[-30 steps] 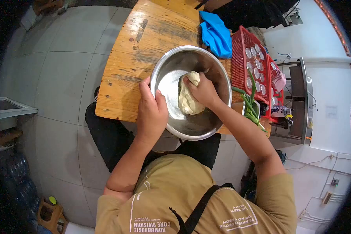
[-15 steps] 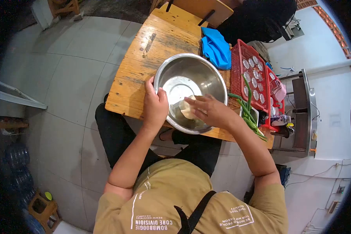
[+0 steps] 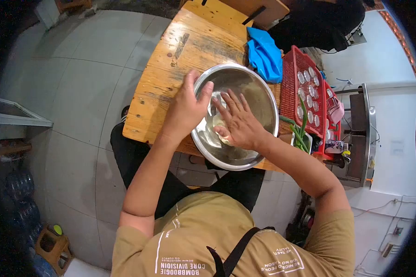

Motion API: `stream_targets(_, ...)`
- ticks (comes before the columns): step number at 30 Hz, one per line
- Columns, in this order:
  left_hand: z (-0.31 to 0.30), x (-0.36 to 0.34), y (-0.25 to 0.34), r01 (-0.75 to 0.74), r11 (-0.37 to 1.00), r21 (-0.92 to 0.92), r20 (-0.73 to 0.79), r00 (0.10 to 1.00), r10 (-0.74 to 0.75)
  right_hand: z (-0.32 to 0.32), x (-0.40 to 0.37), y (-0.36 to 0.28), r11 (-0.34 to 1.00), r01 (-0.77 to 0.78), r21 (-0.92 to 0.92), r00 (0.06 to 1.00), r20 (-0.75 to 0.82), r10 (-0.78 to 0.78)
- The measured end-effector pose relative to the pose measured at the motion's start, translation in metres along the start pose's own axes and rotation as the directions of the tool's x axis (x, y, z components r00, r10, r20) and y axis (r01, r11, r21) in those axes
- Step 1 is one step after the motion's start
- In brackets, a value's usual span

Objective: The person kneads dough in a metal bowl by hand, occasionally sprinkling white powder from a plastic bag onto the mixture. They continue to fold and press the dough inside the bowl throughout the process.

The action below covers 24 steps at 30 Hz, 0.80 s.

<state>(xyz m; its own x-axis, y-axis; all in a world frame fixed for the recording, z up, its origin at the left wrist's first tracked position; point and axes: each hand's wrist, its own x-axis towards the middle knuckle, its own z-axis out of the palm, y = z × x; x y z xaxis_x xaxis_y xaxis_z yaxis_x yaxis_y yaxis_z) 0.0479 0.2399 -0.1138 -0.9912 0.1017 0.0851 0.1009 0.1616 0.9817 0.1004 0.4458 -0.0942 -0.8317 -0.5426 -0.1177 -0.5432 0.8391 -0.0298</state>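
Note:
A round metal bowl point(image 3: 265, 108) stands at the table's near edge, tilted toward me. My left hand point(image 3: 188, 107) is at its left rim, thumb on the inner side and fingers on the outer side. Inside the bowl lies a pale, smooth lump that looks like dough point(image 3: 220, 122), partly covered by my right hand point(image 3: 241, 123). That hand lies palm down over the lump with its fingers stretched and spread.
The bowl rests on a wooden table point(image 3: 158, 87). Beyond it are a blue cloth or bag point(image 3: 265, 55), a red basket point(image 3: 289, 85) with several clear round cups, and green onions point(image 3: 302, 131). A plastic stool point(image 3: 51, 247) stands at lower left.
The bowl has shifted slightly right and toward me. My right hand has flattened, its fingers spreading over the lump. My left hand has moved up along the rim, its thumb lifting.

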Motion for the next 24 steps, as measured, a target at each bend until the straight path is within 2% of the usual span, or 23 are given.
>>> stream_targets(1, -0.001, 0.0, 0.002, -0.001, 0.999, 0.055, 0.088, 0.996, -0.004, 0.004, 0.005, -0.001, 1.0, -0.006, 0.011, 1.0, 0.014, 0.006)
stream_targets(3, -0.001, -0.002, 0.005, 0.006, 1.0, 0.006, 0.088, 0.996, -0.007, 0.012, 0.016, -0.003, 0.99, 0.087, 0.112, 0.991, 0.088, -0.098)
stream_targets(4, 0.0, -0.002, 0.002, -0.032, 0.999, 0.014, 0.068, 0.997, 0.031, 0.018, 0.021, -0.006, 0.983, 0.163, 0.082, 0.985, -0.077, -0.157)
stream_targets(5, 0.0, -0.002, 0.0, -0.068, 0.997, 0.022, 0.046, 0.997, 0.067, 0.019, 0.026, -0.005, 0.983, 0.154, 0.095, 0.987, -0.063, -0.148)
stream_targets(7, -0.003, -0.002, 0.004, -0.01, 0.999, 0.031, 0.118, 0.993, 0.006, 0.023, 0.032, -0.005, 0.967, 0.147, 0.207, 0.988, 0.014, -0.154)
stream_targets(8, -0.003, -0.001, 0.003, -0.027, 1.0, 0.011, 0.116, 0.993, 0.026, 0.029, 0.039, -0.002, 0.943, 0.256, 0.211, 0.961, -0.162, -0.225)
stream_targets(11, -0.003, -0.001, -0.001, -0.061, 0.998, -0.007, 0.108, 0.992, 0.061, 0.037, 0.053, 0.009, 0.925, 0.284, 0.252, 0.956, -0.145, -0.254)
stream_targets(12, -0.002, -0.001, -0.001, -0.1, 0.995, 0.002, 0.102, 0.99, 0.099, 0.04, 0.057, 0.011, 0.927, 0.272, 0.257, 0.961, -0.132, -0.245)
stream_targets(14, -0.002, 0.0, -0.001, -0.099, 0.995, 0.007, 0.105, 0.99, 0.098, 0.045, 0.067, 0.012, 0.934, 0.274, 0.229, 0.935, -0.289, -0.204)
stream_targets(16, -0.003, 0.0, 0.002, -0.113, 0.993, 0.025, 0.101, 0.989, 0.11, 0.05, 0.072, 0.015, 0.944, 0.21, 0.253, 0.953, -0.269, -0.14)
stream_targets(18, -0.006, -0.001, 0.008, 0.039, 0.999, -0.034, 0.152, 0.988, -0.033, 0.048, 0.08, 0.013, 0.949, 0.121, 0.292, 0.961, -0.275, -0.037)
stream_targets(19, -0.007, -0.002, 0.01, 0.025, 0.999, -0.03, 0.145, 0.989, -0.021, 0.047, 0.082, 0.013, 0.95, 0.129, 0.285, 0.957, -0.288, -0.044)
stream_targets(21, -0.004, -0.004, 0.008, 0.088, 0.995, -0.052, 0.131, 0.988, -0.08, 0.05, 0.082, 0.012, 0.938, 0.014, 0.346, 0.957, -0.275, 0.087)
stream_targets(22, -0.003, -0.006, 0.008, 0.067, 0.997, -0.046, 0.123, 0.991, -0.061, 0.05, 0.082, 0.011, 0.943, -0.043, 0.329, 0.955, -0.265, 0.136)
stream_targets(23, -0.002, -0.005, 0.006, 0.065, 0.997, -0.041, 0.111, 0.992, -0.06, 0.048, 0.082, 0.008, 0.948, -0.029, 0.318, 0.949, -0.29, 0.126)
stream_targets(24, -0.001, -0.005, 0.005, 0.063, 0.997, -0.039, 0.096, 0.994, -0.059, 0.043, 0.082, 0.006, 0.921, -0.133, 0.367, 0.956, -0.198, 0.217)
